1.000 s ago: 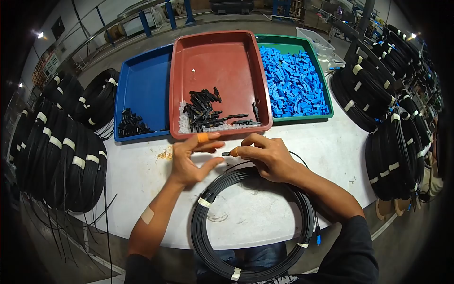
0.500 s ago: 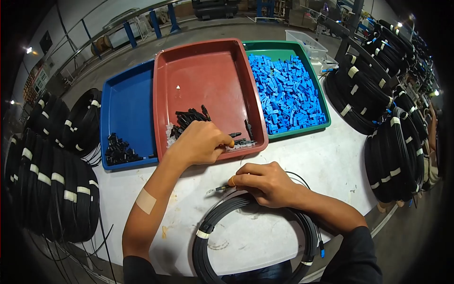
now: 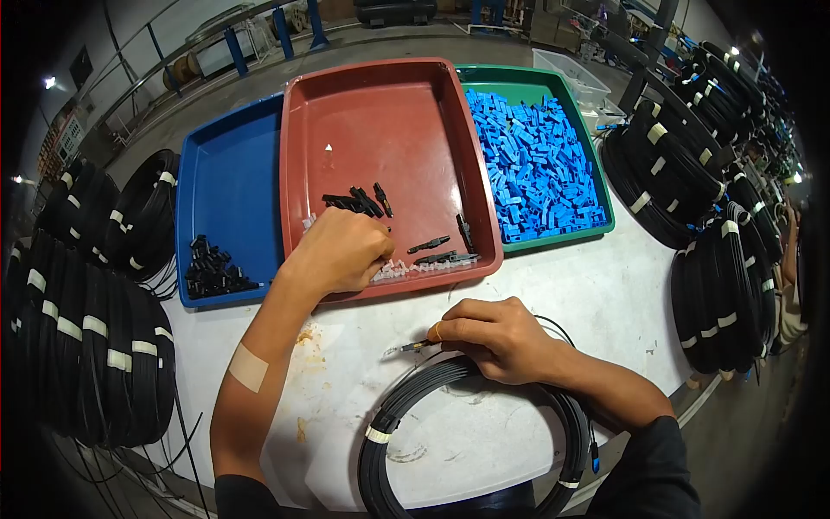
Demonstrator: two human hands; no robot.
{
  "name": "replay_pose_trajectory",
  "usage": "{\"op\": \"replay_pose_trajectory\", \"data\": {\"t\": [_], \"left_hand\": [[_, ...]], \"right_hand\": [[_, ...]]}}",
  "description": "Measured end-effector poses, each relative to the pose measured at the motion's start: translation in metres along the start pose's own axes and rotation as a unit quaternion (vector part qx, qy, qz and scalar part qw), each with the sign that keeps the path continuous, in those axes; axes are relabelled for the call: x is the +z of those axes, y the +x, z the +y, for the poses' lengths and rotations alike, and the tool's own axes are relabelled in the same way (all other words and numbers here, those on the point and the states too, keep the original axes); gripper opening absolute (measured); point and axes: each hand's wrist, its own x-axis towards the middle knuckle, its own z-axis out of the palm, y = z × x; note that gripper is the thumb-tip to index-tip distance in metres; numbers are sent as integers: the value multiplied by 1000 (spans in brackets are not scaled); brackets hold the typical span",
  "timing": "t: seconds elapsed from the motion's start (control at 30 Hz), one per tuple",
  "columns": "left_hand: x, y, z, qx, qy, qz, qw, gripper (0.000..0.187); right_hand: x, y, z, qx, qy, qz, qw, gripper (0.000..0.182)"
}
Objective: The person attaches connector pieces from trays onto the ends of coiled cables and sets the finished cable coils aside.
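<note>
My left hand [image 3: 341, 251] is inside the red tray [image 3: 380, 130] near its front wall, its fingers curled down and closed; anything between them is hidden. Around it lie black connector parts [image 3: 354, 201] and small clear plastic pieces [image 3: 406, 271]. My right hand [image 3: 501, 337] pinches a cable end [image 3: 422, 344], which has a clear tip [image 3: 393, 352] pointing left above the table. Below that hand lies the coil of black cable [image 3: 370, 467], bound with white tape. A blue connector [image 3: 595, 458] hangs at the coil's right side.
To the left, a blue tray [image 3: 229, 173] holds black parts [image 3: 212, 270]. A green tray [image 3: 603, 186] of blue connector housings [image 3: 536, 164] stands on the right. Taped cable coils flank the white table [image 3: 571, 294] on the left [image 3: 104, 346] and right [image 3: 718, 294].
My left hand has shifted left along the front of the red tray, uncovering black parts and clear pieces at the right. My right hand still holds the cable end in nearly the same place.
</note>
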Motion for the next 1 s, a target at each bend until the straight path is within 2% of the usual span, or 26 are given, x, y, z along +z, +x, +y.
{"op": "replay_pose_trajectory", "data": {"t": [0.13, 0.2, 0.23, 0.3, 0.33, 0.4, 0.43, 0.5, 0.53, 0.63, 0.67, 0.73, 0.9, 0.97, 1.0], "left_hand": [[4, 1, -1, 16, 8, 25, 1000, 7], [0, -1, 1, 3, -81, 73, 994, 8], [-3, -2, 3, 3, -77, 74, 994, 8], [-10, -5, 10, -48, -185, 146, 971, 9], [-13, -9, 15, -48, -181, 147, 971, 9], [-14, -20, 26, -124, -365, 174, 906, 10], [-6, -25, 31, -124, -361, 177, 907, 10], [19, -37, 44, -135, -572, 254, 768, 13], [23, -44, 52, -149, -620, 256, 726, 14], [42, -60, 75, -155, -693, 283, 645, 12], [45, -63, 84, -157, -692, 286, 644, 12], [48, -67, 100, -147, -764, 292, 556, 10], [59, -75, 102, -140, -753, 288, 575, 12], [67, -75, 99, -156, -713, 309, 610, 19], [67, -76, 98, -156, -713, 308, 610, 19]], "right_hand": [[0, -1, -1, 2, -11, -1, 1000, 37], [0, -1, -1, -4, -16, 1, 1000, 36], [0, -1, -1, -7, -18, 2, 1000, 36], [0, -2, 0, -15, -16, 8, 1000, 35], [0, -2, 0, -19, -14, 11, 1000, 35], [-1, -3, 1, -23, -36, 22, 999, 35], [0, -4, 1, -23, -57, 30, 998, 36], [0, -5, 2, -26, -74, 51, 996, 35], [1, -5, 2, -25, -90, 71, 993, 35], [4, -5, 5, -42, -110, 110, 987, 33], [4, -4, 5, -49, -105, 117, 986, 29], [4, -3, 3, -58, -91, 121, 987, 27], [4, -5, 4, -61, -83, 118, 988, 28], [3, -5, 4, -59, -76, 116, 989, 30], [3, -5, 4, -59, -77, 116, 989, 30]]}}
